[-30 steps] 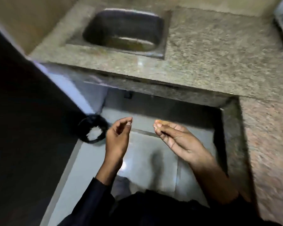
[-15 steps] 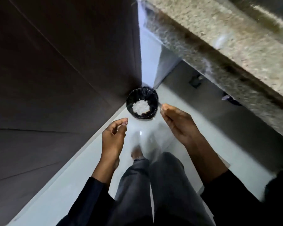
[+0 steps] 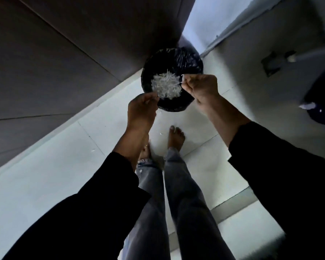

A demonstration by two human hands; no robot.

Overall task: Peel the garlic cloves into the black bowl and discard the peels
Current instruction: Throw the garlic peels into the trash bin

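A round bin (image 3: 188,59) lined with a black bag stands on the floor against a dark cabinet. A heap of white garlic peels (image 3: 166,87) lies inside it. My left hand (image 3: 142,109) hovers over the bin's near left rim with its fingers curled and pinched together, thin white peel at the tips. My right hand (image 3: 201,87) hangs over the right rim, fingers curled, with slivers of peel sticking out at the fingertips. The black bowl and the garlic cloves are out of view.
A dark cabinet front (image 3: 64,62) fills the left. My bare feet (image 3: 175,137) stand on the pale tiled floor (image 3: 54,175) just short of the bin. A few peel scraps (image 3: 160,134) lie on the tiles. A dark object (image 3: 323,113) sits at the right edge.
My view has swung down from the counter and sink to the bin. Both hands have moved forward over the bin and turned palm down, with their fingers curled in tighter.
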